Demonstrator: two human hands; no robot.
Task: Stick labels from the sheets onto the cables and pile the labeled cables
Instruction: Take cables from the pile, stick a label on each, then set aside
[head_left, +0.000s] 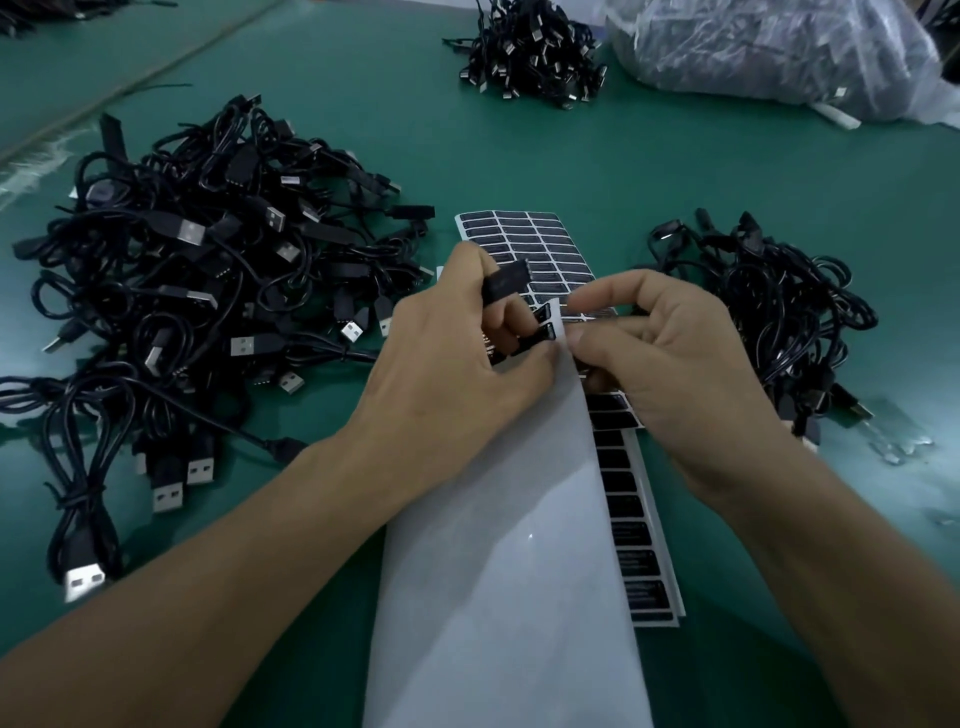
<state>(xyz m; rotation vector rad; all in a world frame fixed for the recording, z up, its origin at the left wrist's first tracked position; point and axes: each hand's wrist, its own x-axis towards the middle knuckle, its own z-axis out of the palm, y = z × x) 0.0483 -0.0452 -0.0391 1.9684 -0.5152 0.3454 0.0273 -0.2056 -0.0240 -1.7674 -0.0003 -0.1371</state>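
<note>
My left hand (457, 358) pinches the top edge of a white backing sheet (509, 571) that is folded back toward me, with a few black labels left near its top. One black label (506, 283) sticks to my left index fingertip. My right hand (670, 358) pinches the same sheet edge next to the left thumb. Beneath lie label sheets (540, 244) covered with rows of black labels, and another sheet (631, 519) shows to the right. A large pile of black USB cables (197, 291) lies left; a smaller cable pile (769, 312) lies right.
A green table mat (571, 156) covers the work surface. Another heap of black cables (535, 52) sits at the far centre. A clear plastic bag (779, 57) filled with cables lies at the far right. Scraps of clear film (893, 441) lie near the right pile.
</note>
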